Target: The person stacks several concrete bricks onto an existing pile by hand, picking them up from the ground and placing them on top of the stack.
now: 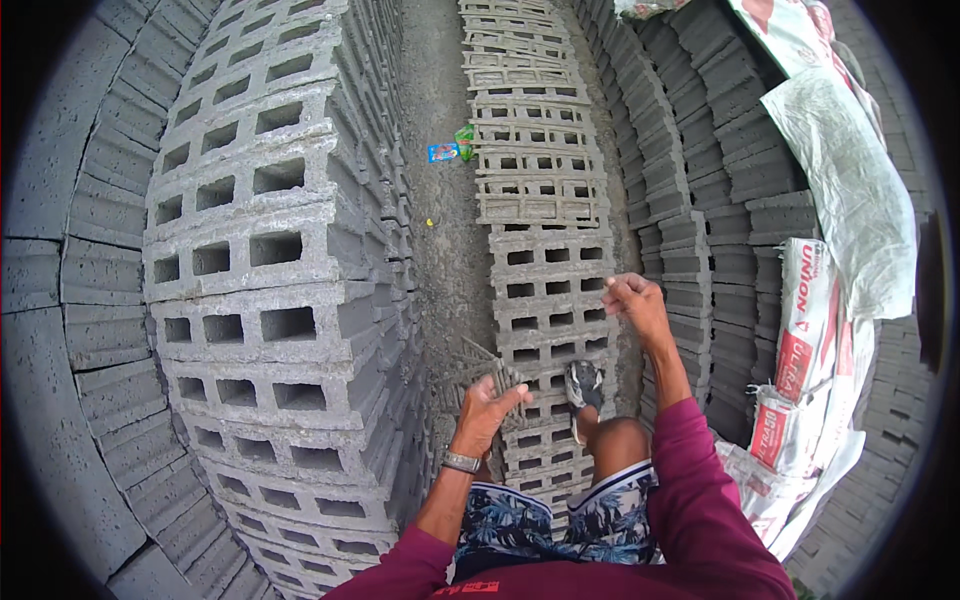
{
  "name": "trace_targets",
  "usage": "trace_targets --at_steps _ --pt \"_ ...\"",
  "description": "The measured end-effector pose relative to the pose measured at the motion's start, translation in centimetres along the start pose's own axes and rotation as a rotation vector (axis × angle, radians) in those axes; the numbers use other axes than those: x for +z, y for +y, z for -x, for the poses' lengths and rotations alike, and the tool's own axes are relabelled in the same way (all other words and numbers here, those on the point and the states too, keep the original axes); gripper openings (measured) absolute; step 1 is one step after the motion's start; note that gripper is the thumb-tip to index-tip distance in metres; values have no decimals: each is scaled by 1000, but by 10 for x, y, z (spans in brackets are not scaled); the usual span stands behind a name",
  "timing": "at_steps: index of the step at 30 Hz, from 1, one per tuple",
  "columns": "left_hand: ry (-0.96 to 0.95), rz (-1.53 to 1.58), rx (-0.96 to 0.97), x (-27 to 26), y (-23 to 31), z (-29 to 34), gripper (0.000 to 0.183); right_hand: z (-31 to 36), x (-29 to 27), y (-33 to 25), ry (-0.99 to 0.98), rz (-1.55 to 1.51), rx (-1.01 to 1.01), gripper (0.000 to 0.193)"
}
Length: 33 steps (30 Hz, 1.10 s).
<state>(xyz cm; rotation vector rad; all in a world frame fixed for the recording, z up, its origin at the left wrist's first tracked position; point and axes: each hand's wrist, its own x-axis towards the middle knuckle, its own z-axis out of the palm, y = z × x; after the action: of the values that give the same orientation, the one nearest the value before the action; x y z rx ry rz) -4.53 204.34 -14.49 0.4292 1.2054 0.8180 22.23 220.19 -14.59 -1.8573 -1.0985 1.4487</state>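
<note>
My left hand (490,405) is raised in front of me with its fingers spread and nothing in it. It hovers over a grey ridged block (474,362) at the foot of the tall stack, and a metal watch (461,462) sits on its wrist. My right hand (634,302) is stretched forward above the low row of hollow concrete blocks (545,265). Its fingers are loosely curled and I see nothing in them. My right foot in a grey shoe (585,384) stands on that low row.
A tall stack of hollow blocks (260,250) rises on the left, with solid blocks (60,280) beyond it. Stepped blocks (720,190) and printed sacks (805,330) line the right side. A narrow dirt strip (448,210) with blue and green litter (452,150) runs between.
</note>
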Motion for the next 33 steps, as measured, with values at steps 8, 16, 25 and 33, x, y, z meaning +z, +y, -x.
trace_targets --at_steps 8,16,25,33 --pt "440 76 -209 -53 -27 -1 20 -254 156 99 -79 509 -160 37" --pt "734 194 -252 -52 -58 -29 17 -375 283 123 -22 916 -202 41" --pt "715 72 -318 -36 -67 -72 13 -427 283 103 162 847 -256 43" --pt "759 242 -310 -37 -65 -78 14 -448 285 98 197 806 -345 42"
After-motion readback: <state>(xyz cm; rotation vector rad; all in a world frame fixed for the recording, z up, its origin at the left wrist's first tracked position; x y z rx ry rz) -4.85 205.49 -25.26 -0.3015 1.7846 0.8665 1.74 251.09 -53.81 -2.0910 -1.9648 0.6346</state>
